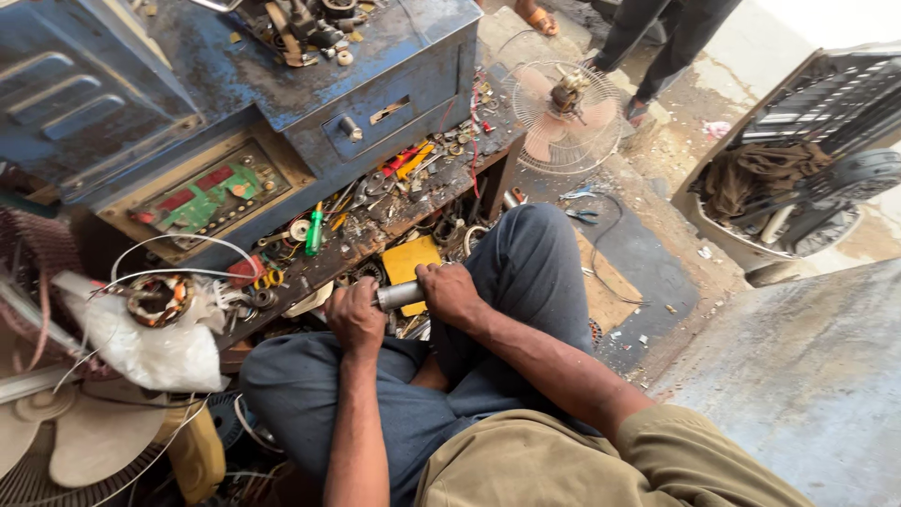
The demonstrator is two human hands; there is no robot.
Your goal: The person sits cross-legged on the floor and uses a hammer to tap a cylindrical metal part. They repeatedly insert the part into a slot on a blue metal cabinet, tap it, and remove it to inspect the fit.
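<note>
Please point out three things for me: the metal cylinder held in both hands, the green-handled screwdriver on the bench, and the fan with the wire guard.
metal cylinder (pixel 400 295), head view, on the bare middle between the hands.
green-handled screwdriver (pixel 314 231), head view, on the green handle.
fan with wire guard (pixel 566 115), head view, on the guard near the hub.

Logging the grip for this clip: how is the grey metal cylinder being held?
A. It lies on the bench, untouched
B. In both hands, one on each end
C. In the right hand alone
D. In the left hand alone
B: the left hand and right hand each close around one end of the grey metal cylinder, held over the person's lap.
</note>
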